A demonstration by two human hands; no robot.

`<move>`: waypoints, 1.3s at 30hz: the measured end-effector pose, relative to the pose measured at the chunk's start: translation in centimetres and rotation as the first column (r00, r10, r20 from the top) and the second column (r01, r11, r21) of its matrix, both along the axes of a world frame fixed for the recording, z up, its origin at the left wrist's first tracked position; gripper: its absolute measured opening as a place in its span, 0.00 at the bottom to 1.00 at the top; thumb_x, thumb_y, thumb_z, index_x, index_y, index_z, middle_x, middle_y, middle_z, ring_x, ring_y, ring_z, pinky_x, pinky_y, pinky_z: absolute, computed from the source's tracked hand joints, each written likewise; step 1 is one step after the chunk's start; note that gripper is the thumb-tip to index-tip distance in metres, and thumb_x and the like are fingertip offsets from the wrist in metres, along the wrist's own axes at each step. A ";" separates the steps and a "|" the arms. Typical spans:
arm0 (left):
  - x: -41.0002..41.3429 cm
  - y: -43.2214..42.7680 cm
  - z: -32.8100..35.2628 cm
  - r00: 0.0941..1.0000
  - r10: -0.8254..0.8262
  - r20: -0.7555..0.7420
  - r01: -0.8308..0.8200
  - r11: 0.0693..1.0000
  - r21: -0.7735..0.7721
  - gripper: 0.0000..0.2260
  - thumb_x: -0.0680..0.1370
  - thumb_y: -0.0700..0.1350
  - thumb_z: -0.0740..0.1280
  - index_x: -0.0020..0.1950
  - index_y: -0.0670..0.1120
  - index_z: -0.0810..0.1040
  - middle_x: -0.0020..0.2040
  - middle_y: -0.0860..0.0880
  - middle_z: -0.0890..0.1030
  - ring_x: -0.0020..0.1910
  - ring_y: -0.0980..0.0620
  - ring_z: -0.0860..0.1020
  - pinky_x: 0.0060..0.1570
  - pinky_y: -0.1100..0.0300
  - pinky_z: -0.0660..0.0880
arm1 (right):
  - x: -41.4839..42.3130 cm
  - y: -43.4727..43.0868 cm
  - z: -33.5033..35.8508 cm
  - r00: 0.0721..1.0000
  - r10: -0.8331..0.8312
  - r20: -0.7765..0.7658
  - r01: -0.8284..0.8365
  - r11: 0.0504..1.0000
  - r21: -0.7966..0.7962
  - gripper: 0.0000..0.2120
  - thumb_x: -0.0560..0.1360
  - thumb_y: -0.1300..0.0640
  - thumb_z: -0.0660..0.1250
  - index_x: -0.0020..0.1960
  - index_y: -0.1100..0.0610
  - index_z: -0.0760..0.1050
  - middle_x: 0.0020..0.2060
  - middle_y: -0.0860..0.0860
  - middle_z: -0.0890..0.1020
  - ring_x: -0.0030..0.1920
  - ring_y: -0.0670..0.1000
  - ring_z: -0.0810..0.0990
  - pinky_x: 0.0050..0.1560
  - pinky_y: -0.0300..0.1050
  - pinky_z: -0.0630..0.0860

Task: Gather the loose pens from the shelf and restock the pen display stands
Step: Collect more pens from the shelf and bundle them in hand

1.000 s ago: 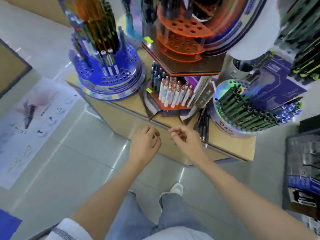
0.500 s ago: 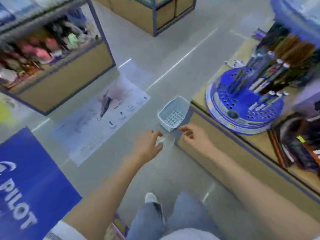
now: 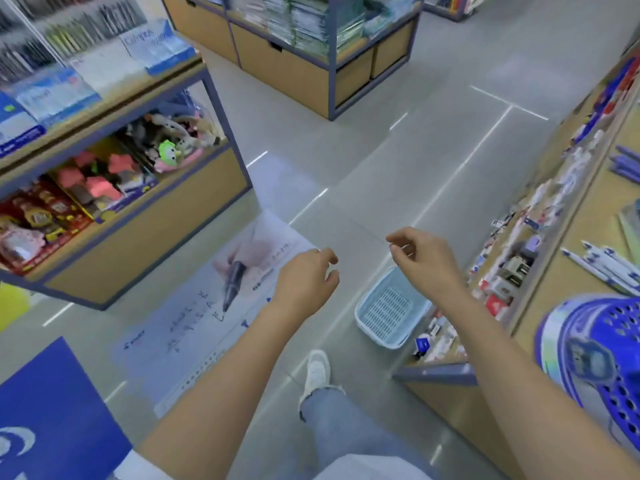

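step: gathering, likely early | left hand [image 3: 304, 278], right hand [image 3: 426, 261]: loosely curled, empty | next: probably stoop for basket [image 3: 389, 308], lower centre

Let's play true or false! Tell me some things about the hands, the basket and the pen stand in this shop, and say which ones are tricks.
1. The left hand and the right hand both hold nothing. True.
2. The light blue basket sits on the floor. True.
3. The basket is full of pens. False: nothing shows inside it.
4. The pen stand with the little holes is red. False: it is blue.
5. The poster stuck on the floor shows a pen writing. True.
6. The person's shoe is black. False: it is white.
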State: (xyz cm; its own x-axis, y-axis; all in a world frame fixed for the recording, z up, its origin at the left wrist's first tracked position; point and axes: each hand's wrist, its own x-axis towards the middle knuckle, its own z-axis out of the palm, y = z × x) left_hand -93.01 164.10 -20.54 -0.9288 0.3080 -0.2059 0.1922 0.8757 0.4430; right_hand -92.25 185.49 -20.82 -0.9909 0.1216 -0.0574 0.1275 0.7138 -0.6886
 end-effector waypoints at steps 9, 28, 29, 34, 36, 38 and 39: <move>-24.0 3.4 2.4 0.974 -0.223 -0.048 0.217 0.971 -0.103 0.15 0.81 0.49 0.59 0.66 0.48 0.73 0.57 0.47 0.78 0.56 0.46 0.75 0.52 0.54 0.73 | -18.5 4.4 1.9 0.987 -0.159 -0.017 0.159 0.964 0.212 0.11 0.76 0.59 0.65 0.57 0.54 0.79 0.48 0.50 0.82 0.48 0.51 0.81 0.47 0.44 0.72; -58.7 38.7 1.7 0.468 -0.883 -0.027 0.882 0.469 -0.050 0.15 0.81 0.48 0.59 0.67 0.48 0.72 0.61 0.48 0.76 0.61 0.46 0.72 0.57 0.55 0.68 | -39.8 28.0 1.4 0.591 -0.806 0.045 0.791 0.589 0.168 0.11 0.77 0.58 0.65 0.58 0.54 0.79 0.50 0.51 0.81 0.44 0.49 0.78 0.44 0.43 0.71; -59.4 41.6 1.3 0.426 -0.904 -0.035 0.902 0.428 -0.053 0.16 0.81 0.47 0.59 0.68 0.48 0.72 0.62 0.47 0.75 0.62 0.46 0.71 0.59 0.55 0.68 | -40.1 30.3 1.2 0.560 -0.827 0.044 0.811 0.559 0.175 0.10 0.77 0.58 0.65 0.58 0.54 0.79 0.50 0.52 0.81 0.45 0.50 0.78 0.45 0.45 0.73; -62.0 56.9 0.0 0.288 -0.956 -0.045 0.956 0.290 -0.046 0.19 0.80 0.48 0.60 0.71 0.48 0.68 0.68 0.48 0.70 0.67 0.46 0.66 0.63 0.54 0.66 | -42.1 42.4 0.3 0.451 -0.891 0.060 0.865 0.452 0.217 0.13 0.77 0.59 0.64 0.61 0.55 0.75 0.56 0.54 0.79 0.50 0.54 0.78 0.49 0.50 0.74; -62.6 62.7 -0.1 0.236 -0.971 -0.037 0.971 0.237 -0.036 0.20 0.80 0.48 0.60 0.72 0.48 0.67 0.70 0.48 0.69 0.68 0.45 0.66 0.64 0.52 0.67 | -43.0 47.0 0.5 0.419 -0.904 0.089 0.874 0.428 0.231 0.15 0.78 0.59 0.64 0.65 0.55 0.74 0.58 0.53 0.76 0.54 0.55 0.77 0.49 0.44 0.69; -63.1 68.0 -0.1 0.190 -0.981 -0.034 0.982 0.190 -0.017 0.21 0.80 0.47 0.61 0.73 0.48 0.66 0.70 0.48 0.69 0.68 0.46 0.65 0.65 0.52 0.67 | -43.9 51.3 0.5 0.414 -0.905 0.097 0.868 0.425 0.258 0.17 0.78 0.59 0.64 0.66 0.54 0.72 0.58 0.53 0.75 0.56 0.55 0.76 0.46 0.41 0.65; -63.4 70.4 -0.1 0.159 -0.987 -0.034 0.987 0.159 -0.011 0.22 0.80 0.47 0.61 0.73 0.48 0.65 0.70 0.48 0.69 0.69 0.46 0.65 0.65 0.53 0.66 | -44.3 53.2 0.5 0.407 -0.908 0.101 0.867 0.418 0.271 0.18 0.78 0.58 0.64 0.67 0.54 0.72 0.59 0.53 0.75 0.57 0.55 0.75 0.45 0.41 0.64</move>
